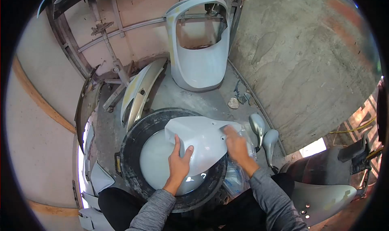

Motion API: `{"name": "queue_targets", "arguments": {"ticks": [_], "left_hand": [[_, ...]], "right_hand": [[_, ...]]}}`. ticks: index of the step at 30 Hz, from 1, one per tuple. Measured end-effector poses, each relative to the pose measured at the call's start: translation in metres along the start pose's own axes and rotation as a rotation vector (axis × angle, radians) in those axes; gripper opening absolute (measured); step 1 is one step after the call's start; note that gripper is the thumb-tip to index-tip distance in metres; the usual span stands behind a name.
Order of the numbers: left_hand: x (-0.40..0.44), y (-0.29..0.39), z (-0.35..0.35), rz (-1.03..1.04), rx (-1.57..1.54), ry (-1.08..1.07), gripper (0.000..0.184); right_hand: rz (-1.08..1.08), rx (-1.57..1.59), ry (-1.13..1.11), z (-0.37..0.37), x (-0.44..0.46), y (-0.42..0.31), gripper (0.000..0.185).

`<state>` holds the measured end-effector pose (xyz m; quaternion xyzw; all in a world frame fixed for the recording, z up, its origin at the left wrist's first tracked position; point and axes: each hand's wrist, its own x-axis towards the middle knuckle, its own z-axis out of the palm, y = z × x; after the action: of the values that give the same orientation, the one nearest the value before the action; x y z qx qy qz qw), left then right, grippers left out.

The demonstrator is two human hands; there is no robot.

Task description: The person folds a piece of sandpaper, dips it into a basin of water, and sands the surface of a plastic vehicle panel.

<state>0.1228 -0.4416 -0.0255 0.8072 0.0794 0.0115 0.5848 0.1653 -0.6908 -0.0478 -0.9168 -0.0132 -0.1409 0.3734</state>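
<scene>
A white, curved plastic body panel is held tilted over a black tub of milky water. My left hand grips the panel's near left edge, with thumb and index finger showing and the other fingers mostly hidden. On the panel's right end, beside a small hole, rests my right hand. Motion blurs its fingers, and whether anything is under them cannot be made out. Clear plastic bags lie right of the tub, below my right hand.
A large white fairing stands against the back wall. Left of it leans a silver-and-white curved panel near a metal stand. Two mirrors lie at the right, near a dark cylindrical tank. Another white panel is by my right knee.
</scene>
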Motion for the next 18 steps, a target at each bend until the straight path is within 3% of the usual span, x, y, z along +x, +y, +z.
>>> {"name": "queue_targets", "arguments": {"ticks": [2,4,6,8,10,12,14,15,18], "left_hand": [[-0.001,0.005,-0.002,0.052,-0.008,0.004,0.08],[-0.005,0.008,0.0,0.063,-0.007,0.014,0.08],[-0.01,0.012,0.003,0.073,-0.005,0.022,0.08],[-0.011,0.02,0.001,0.135,0.0,0.034,0.08],[-0.011,0.014,0.002,0.132,0.001,0.031,0.08],[-0.011,0.013,0.001,0.138,0.006,0.025,0.08],[-0.013,0.019,0.002,0.116,0.011,0.038,0.08],[-0.014,0.019,0.002,0.116,0.014,0.033,0.08],[-0.011,0.018,0.004,0.112,-0.006,0.024,0.08]], "right_hand": [[-0.589,0.036,-0.198,-0.011,-0.022,-0.043,0.036],[-0.632,0.028,-0.195,-0.01,-0.011,-0.017,0.036],[0.15,0.083,-0.119,-0.007,0.017,0.02,0.039],[0.273,-0.016,-0.242,-0.015,0.005,-0.039,0.039],[-0.694,0.035,-0.011,-0.006,-0.023,-0.046,0.035],[-0.72,0.036,-0.003,-0.011,-0.011,-0.03,0.035],[0.307,0.04,-0.235,-0.027,0.016,-0.021,0.037],[0.312,0.042,-0.233,-0.024,0.007,-0.023,0.037],[-0.597,0.063,-0.067,-0.007,-0.025,-0.042,0.036]]}}
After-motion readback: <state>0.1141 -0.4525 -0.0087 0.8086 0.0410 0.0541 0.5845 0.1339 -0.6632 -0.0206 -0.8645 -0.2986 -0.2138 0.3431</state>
